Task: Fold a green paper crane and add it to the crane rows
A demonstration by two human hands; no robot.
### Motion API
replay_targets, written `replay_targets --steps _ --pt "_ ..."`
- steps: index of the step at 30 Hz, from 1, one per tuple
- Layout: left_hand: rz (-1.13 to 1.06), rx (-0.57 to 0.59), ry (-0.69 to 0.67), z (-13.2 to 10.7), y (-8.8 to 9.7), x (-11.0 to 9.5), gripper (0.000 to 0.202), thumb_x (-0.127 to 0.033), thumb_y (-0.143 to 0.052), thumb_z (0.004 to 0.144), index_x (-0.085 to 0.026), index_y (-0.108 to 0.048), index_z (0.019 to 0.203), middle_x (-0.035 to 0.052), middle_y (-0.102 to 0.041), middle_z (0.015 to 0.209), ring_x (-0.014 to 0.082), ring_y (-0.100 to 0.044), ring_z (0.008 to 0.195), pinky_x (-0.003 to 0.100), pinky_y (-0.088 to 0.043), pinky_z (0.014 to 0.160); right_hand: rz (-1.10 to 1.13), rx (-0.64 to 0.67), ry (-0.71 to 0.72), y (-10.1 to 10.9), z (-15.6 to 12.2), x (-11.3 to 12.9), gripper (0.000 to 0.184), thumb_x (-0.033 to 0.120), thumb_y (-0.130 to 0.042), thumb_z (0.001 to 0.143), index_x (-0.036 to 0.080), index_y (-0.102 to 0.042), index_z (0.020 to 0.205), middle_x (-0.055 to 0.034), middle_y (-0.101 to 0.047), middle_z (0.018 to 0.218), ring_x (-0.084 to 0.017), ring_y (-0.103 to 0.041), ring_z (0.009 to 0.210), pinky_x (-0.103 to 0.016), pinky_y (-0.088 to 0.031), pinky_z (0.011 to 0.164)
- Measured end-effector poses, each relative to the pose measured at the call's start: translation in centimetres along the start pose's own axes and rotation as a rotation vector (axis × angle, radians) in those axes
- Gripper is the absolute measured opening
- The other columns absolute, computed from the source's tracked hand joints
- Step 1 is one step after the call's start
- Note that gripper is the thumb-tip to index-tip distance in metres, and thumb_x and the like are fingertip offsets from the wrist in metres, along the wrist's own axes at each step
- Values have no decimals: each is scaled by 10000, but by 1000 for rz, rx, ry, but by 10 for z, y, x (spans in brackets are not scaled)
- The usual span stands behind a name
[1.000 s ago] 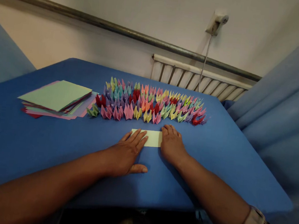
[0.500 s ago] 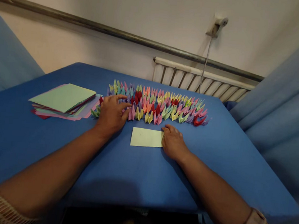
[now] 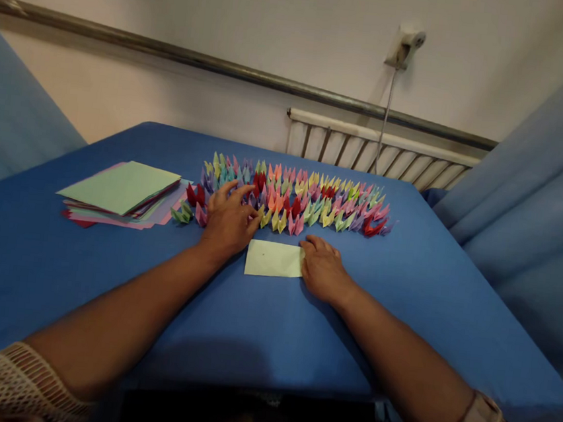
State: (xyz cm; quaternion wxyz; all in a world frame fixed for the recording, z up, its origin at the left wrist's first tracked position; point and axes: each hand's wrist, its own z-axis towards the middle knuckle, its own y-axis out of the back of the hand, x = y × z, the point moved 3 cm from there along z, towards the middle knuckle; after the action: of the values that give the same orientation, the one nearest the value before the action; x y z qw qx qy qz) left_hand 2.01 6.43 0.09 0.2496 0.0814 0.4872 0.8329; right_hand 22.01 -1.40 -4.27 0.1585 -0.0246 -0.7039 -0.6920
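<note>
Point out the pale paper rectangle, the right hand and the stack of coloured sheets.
Pale paper rectangle (image 3: 273, 259): head view, middle of its uncovered face.
Right hand (image 3: 324, 269): head view, back of the hand.
Stack of coloured sheets (image 3: 121, 187): head view, its pale green upper face.

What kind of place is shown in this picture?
Perhaps a clinic or hospital room, though nothing confirms it: blue fabric curtains hang at both sides, and a long, round metal rail runs above a white ribbed radiator.
</note>
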Motion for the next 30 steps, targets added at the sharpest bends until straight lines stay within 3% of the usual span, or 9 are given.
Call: replay_targets --steps 3,8,20,30 --pt "-8 -6 -26 0 -4 -1 232 -300 -570 881 -166 -724 770 91 -526 1407 354 -313 1384 566 -282 1099 -7 9 -4 0 0 0 500 232 -385 927 131 -468 1410 -158 -410 1495 -284 -370 1363 -436 -299 1091" --pt "-21 -74 8 1 -10 1 114 -275 -645 811 -194 -724 829 87 -551 1380 355 -338 1374 566 -292 1101 -9 26 1 0 0 -1 516 248 -384 931 136 -441 1431 -147 -392 1507 -288 -360 1365 -450 -294 1094" --pt "-26 -83 25 4 -12 -4 185 -223 -582 807 -180 -657 644 86 -599 1323 371 -374 1344 568 -307 1068 -3 27 8 0 -1 0 509 249 -390 932 144 -448 1427 -148 -390 1510 -289 -361 1361 -453 -300 1080" --pt "-12 -152 57 4 -6 -13 150 -198 -605 767 -185 -613 618 73 -600 1313 367 -381 1336 572 -267 1080 -8 15 31 -3 0 -1 515 250 -399 927 135 -446 1427 -155 -397 1503 -290 -357 1363 -461 -292 1084"
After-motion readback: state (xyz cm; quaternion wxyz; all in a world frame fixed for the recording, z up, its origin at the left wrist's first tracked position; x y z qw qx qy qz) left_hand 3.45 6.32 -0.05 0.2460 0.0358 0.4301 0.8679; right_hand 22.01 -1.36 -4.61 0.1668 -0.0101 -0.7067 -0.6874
